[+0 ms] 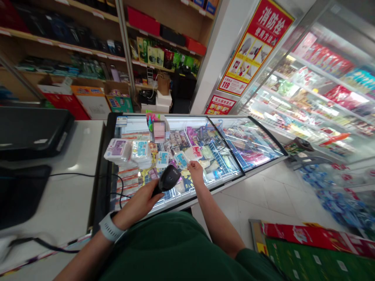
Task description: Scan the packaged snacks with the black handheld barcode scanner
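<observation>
Scanning seems the step in hand: the left hand (143, 198) wraps round a scanner (170, 178), the right hand (195, 171) pinches a blue-labelled packet (180, 159) at the scanner's one o'clock. Next probably calls for lining up scanner and label.

The left hand (143, 198), a pale band (111, 227) on its wrist, grips a black scanner (170, 178) above a glass-topped freezer (225, 145). The right hand (195, 171) has its fingertips at a blue-labelled packet (181, 160), just beside a red-labelled packet (195, 152). Leftward stand two packet stacks (one purple-labelled (118, 150), one blue-labelled (140, 150)).
</observation>
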Demonstrator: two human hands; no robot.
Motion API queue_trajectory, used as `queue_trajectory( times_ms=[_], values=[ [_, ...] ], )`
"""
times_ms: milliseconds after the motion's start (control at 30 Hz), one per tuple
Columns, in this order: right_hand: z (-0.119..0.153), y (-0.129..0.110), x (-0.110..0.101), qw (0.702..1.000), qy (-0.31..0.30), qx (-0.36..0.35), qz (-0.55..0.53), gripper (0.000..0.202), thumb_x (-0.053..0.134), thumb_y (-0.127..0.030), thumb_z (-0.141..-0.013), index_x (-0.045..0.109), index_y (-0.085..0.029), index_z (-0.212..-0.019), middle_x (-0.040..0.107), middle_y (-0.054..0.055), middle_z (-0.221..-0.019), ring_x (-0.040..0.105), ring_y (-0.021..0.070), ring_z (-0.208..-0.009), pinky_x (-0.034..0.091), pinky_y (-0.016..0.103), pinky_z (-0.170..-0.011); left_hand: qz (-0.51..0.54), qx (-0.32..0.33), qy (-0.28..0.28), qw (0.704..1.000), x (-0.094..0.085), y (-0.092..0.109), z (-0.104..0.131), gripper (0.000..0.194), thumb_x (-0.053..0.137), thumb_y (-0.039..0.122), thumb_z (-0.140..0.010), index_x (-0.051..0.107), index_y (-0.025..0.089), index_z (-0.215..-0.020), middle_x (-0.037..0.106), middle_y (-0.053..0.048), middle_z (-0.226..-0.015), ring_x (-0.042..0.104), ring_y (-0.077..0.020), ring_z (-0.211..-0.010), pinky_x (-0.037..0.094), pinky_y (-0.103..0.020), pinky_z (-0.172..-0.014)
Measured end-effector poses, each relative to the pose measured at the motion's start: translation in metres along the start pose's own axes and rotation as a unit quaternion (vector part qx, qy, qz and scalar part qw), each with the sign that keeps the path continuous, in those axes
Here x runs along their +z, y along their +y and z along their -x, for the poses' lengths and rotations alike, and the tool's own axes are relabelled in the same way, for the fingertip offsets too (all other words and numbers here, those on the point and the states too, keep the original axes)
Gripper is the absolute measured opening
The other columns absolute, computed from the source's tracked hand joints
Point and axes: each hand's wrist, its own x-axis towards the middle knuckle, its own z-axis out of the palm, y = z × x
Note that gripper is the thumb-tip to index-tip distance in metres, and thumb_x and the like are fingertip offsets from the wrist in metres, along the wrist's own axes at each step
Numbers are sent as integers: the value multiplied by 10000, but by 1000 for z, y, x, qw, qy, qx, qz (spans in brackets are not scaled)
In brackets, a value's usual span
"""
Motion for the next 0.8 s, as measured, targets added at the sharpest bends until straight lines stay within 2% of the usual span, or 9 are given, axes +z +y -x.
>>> queue_trajectory(
  times_ms=[333, 600, 800],
  values=[
    [2, -6, -5, 1000, -3, 1, -9, 285, 625, -390, -665, 611, -183, -860, 605, -19, -686, 575, 145, -647, 490, 276, -655, -1, 7, -8, 1000, 0, -1, -5, 449, 502, 429, -855, 501, 154, -1211, 623, -133, -1154, 592, -280, -1056, 439, -398, -923],
    [4, -11, -7, 1000, 0, 6, -6, 300, 627, -383, -660, 619, -180, -880, 629, -8, -706, 587, 150, -661, 494, 279, -669, 14, 7, -8, 1000, -2, 8, -4, 461, 503, 421, -850, 493, 159, -1229, 620, -139, -1184, 584, -289, -1086, 427, -425, -955],
    [4, -14, -7, 1000, 0, 8, -1, 291, 629, -383, -654, 622, -181, -864, 631, -3, -709, 590, 154, -661, 494, 279, -659, 5, 10, -7, 1000, -3, 11, -4, 441, 497, 413, -851, 509, 155, -1208, 635, -130, -1153, 594, -283, -1086, 437, -394, -942]
  ],
)
